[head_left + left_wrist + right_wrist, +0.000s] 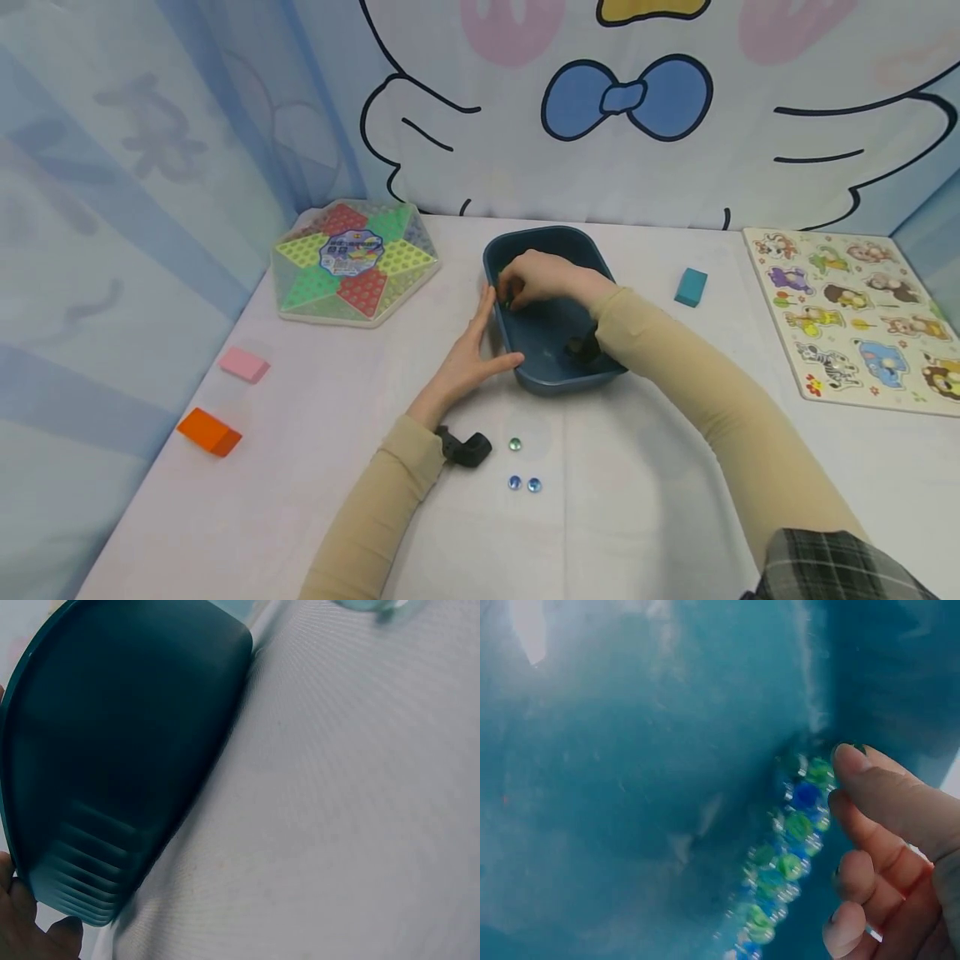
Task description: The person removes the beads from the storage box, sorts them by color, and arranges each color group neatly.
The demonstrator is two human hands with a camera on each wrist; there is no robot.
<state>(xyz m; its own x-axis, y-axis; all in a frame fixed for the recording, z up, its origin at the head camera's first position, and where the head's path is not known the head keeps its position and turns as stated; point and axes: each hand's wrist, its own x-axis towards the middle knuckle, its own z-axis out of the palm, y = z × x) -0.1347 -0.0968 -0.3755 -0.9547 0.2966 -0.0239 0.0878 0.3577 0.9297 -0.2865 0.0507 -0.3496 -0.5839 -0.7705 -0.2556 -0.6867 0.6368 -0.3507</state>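
Left hand (468,358) at frame centre, fingers straight and together, pressed flat against blue tub (547,379); right hand (543,279) inside, fingers curled over green and blue marbles (791,847); three marbles (523,471) lower centre

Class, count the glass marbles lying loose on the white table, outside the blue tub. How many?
3: one green marble near the left wrist, and two blue marbles side by side just below it. More lie inside the tub.

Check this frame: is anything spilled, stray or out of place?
Yes. Three glass marbles lie loose on the tablecloth outside the blue tub, while the rest cluster inside it by the right hand. The left hand rests against its outer wall.
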